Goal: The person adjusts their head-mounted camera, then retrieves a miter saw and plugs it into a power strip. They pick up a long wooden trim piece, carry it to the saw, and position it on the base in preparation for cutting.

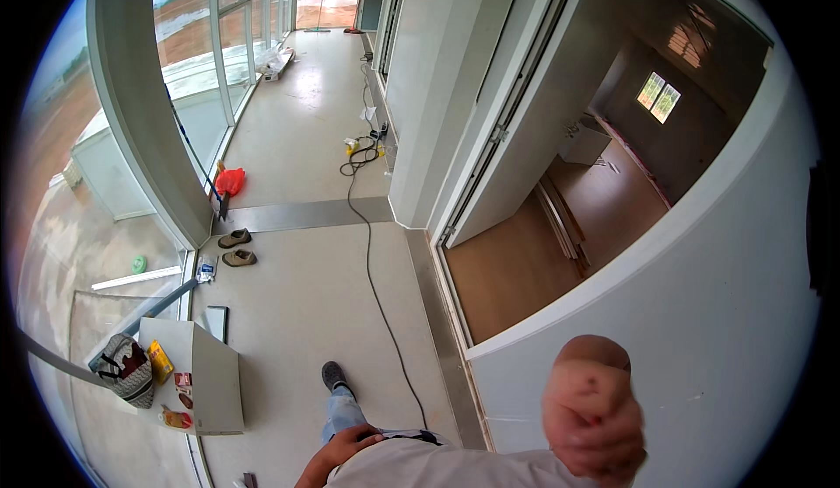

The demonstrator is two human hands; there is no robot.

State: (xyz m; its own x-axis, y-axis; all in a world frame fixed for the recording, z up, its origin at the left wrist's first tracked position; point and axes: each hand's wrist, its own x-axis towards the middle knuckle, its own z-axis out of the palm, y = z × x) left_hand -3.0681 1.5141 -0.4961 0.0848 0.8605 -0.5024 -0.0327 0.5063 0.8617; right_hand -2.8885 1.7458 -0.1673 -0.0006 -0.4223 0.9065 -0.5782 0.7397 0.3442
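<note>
Against the waist of my light shirt (464, 466) lies my left hand (354, 444), its fingers stretched out flat near the top of my blue jeans (343, 414). My right hand (595, 414) is raised in front of the pale wall (709, 361) and curled into a fist. Motion blurs it a little. Nothing sticks out of the fist, and its inside is hidden. One foot in a dark shoe (332, 374) is set forward on the light floor.
A black cable (372, 269) runs along the corridor floor. To the left, a white cabinet (214, 370) carries a woven bag (131, 383) and packets. Brown shoes (238, 258) and a red plastic bag (231, 180) lie farther along. An open doorway (525, 304) is on the right.
</note>
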